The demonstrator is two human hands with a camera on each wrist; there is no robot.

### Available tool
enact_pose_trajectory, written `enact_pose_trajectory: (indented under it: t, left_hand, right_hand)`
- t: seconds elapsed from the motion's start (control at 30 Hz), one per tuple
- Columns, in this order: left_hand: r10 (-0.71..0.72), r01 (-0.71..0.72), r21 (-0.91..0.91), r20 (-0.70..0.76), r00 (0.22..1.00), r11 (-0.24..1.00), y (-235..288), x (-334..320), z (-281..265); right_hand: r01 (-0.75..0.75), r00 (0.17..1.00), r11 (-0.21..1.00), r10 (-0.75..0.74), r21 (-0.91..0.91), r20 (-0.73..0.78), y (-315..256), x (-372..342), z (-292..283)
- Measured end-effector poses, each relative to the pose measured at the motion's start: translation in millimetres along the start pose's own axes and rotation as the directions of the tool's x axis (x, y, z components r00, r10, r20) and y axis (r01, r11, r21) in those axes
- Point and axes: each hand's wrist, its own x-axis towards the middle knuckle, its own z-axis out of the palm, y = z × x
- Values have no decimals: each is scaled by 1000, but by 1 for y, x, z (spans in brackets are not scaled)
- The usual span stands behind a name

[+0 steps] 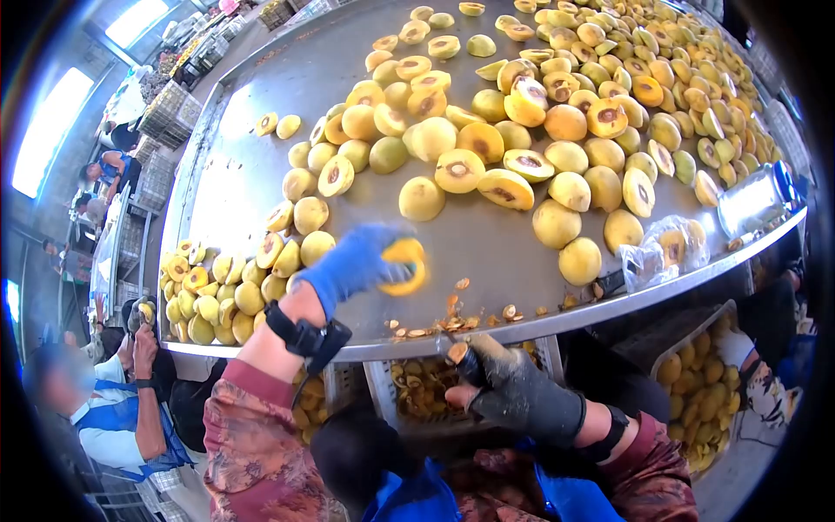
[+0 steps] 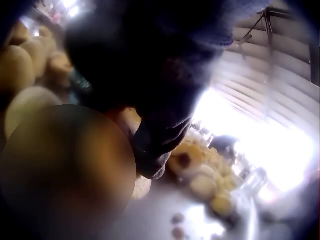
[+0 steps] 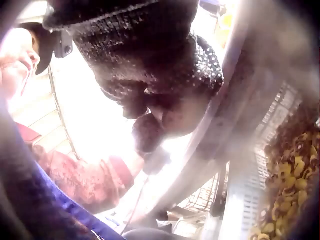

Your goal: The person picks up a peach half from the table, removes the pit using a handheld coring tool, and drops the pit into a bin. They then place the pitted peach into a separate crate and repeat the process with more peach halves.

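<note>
In the head view my left hand (image 1: 357,261), in a blue glove, holds a yellow peach half (image 1: 405,266) above the metal table near its front edge. The fruit is blurred. My right hand (image 1: 531,391), in a dark grey glove, grips a small tool by its dark handle (image 1: 470,365) just off that edge; its tip is hard to make out. Gloved fingers (image 3: 170,95) curl round the handle in the right wrist view. Small pit scraps (image 1: 470,322) lie on the table between the hands. Halved peaches (image 1: 457,170) with brown pits spread beyond them.
A heap of peach halves (image 1: 217,300) sits at the left front corner. A clear plastic bag (image 1: 665,252) and a shiny metal cylinder (image 1: 757,204) lie at the right edge. Below the table stand crates with scraps (image 1: 426,391). Another person (image 1: 122,400) works at the left.
</note>
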Motion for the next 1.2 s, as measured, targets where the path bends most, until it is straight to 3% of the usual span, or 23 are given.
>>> enact_pose_trajectory:
  t: [0.1, 0.13, 0.17, 0.2, 0.27, 0.37, 0.4, 0.47, 0.53, 0.63, 0.67, 0.77, 0.97, 1.2]
  left_hand:
    - [96, -94, 56, -28, 995, 994, 38, -39, 24]
    - [-57, 48, -130, -66, 996, 990, 42, -49, 29]
    - [64, -73, -34, -228, 972, 997, 47, -60, 30]
    - [-79, -13, -327, -265, 961, 945, 52, -68, 31]
    - [-320, 10, -803, -227, 920, 596, 65, -85, 36]
    - [-405, -156, -936, -282, 870, 315, 87, -103, 54]
    - [-407, -224, -927, -338, 849, 302, 88, -107, 67]
    - [-399, -300, -944, -331, 855, 140, 103, -110, 82]
    - [-333, -348, -937, -338, 880, 31, 108, -105, 96]
    - [-427, -371, -929, -331, 841, -11, 103, -97, 109]
    - [-383, -391, -920, -351, 854, -30, 102, -96, 110]
    - [-304, -445, -867, -495, 814, 223, 96, -93, 114]
    - [-268, -469, -851, -522, 810, 239, 100, -96, 114]
    - [-263, -487, -807, -576, 774, 334, 106, -103, 114]
  right_hand:
    - [33, 996, 998, -28, 50, -87, 7, -5, 9]
    - [24, 995, 997, -17, 74, -101, 9, -6, 12]
    - [18, 993, 995, -6, 97, -116, 9, -7, 15]
    - [226, 959, 971, -236, -82, -155, 7, -7, 15]
    - [198, 964, 977, -209, -80, -163, 6, -9, 20]
    - [198, 967, 979, -204, -49, -153, -1, -10, 26]
    - [229, 958, 971, -238, -75, -157, 2, -9, 30]
    - [354, 913, 925, -374, -139, -163, 17, -4, 38]
    - [348, 914, 927, -368, -138, -169, 20, -6, 43]
    - [326, 927, 936, -344, -131, -151, 16, -8, 39]
    - [314, 933, 941, -330, -124, -143, 14, -9, 36]
    - [322, 927, 931, -347, -169, -143, 14, -9, 35]
    - [211, 963, 964, -233, -160, -134, 23, -9, 44]
    - [289, 940, 949, -306, -127, -153, 53, -4, 66]
